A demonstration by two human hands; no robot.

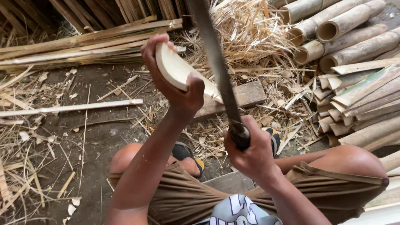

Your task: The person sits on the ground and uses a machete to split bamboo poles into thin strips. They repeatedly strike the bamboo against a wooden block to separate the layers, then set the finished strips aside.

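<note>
**Split bamboo held upright, blade raised beside it**

The left hand (175,79) grips a curved piece of split bamboo (183,73), pale inner face showing, its lower end on a wooden block (246,95). The right hand (250,152) is closed around the handle of a long machete (218,62), its blade rising just right of the bamboo. Beyond lie bamboo slats (83,46); farther right, stacked bamboo poles (346,37).

A pale, curved split bamboo piece (179,71) stands tilted at the scene's centre, hollow side up. Just right, a long dark blade (216,62) rises steeply, far end out of view.
</note>
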